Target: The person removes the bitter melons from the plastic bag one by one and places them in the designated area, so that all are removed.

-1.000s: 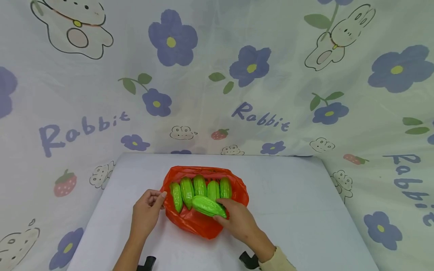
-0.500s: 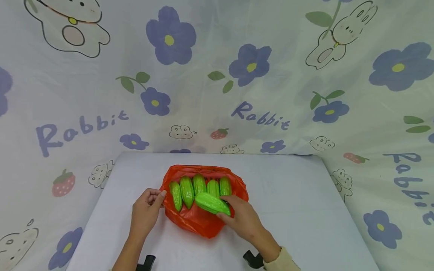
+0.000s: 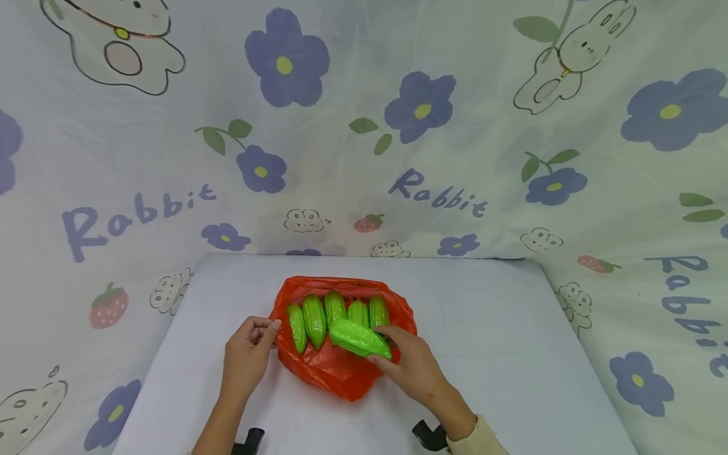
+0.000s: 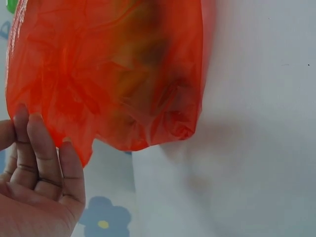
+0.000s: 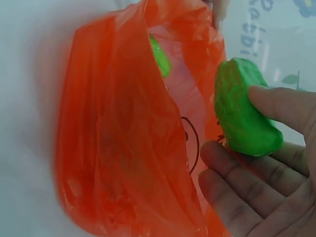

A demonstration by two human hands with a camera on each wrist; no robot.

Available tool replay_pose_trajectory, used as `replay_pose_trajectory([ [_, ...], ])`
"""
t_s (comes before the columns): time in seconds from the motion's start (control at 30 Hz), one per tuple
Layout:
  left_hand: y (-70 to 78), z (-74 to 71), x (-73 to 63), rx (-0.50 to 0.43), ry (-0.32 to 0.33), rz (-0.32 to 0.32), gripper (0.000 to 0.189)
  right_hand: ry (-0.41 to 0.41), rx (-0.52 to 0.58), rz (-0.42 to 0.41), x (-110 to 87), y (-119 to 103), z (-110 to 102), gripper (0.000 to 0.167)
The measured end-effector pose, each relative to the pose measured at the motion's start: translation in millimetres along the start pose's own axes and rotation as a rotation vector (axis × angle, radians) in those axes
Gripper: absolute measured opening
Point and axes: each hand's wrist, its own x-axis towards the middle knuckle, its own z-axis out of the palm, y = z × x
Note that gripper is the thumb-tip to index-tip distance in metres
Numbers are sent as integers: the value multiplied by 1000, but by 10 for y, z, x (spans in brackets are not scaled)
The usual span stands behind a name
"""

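A red plastic bag (image 3: 341, 379) lies with its mouth spread, and several green cucumbers (image 3: 315, 322) sit in a row inside it. My left hand (image 3: 250, 354) pinches the bag's left rim between thumb and fingers. In the left wrist view that hand (image 4: 44, 182) is against the bag's red film (image 4: 64, 74). Over the bag's right front part, my right hand (image 3: 418, 366) grips one glossy green cucumber (image 3: 358, 338) by its right end. From the right wrist, this cucumber (image 5: 247, 108) shows between the thumb and fingers, beside the bag's edge.
The bag rests on a white table (image 3: 495, 354) near its middle. A cloth (image 3: 341, 158) printed with flowers and rabbits hangs behind the table and at its sides. Black devices (image 3: 429, 436) sit at both wrists.
My right hand has shifted slightly right and away from the body, carrying the cucumber with it. The left hand stays at the bag's rim.
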Motion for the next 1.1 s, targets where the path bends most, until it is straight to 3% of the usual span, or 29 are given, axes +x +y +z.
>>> replay_pose_trajectory([
  [0.7, -4, -35, 8, 14, 1, 3, 32, 85, 83, 2, -133, 132, -160, 50],
  [1.1, -13, -34, 2, 6, 1, 9, 32, 161, 54, 33, -159, 179, -227, 49],
])
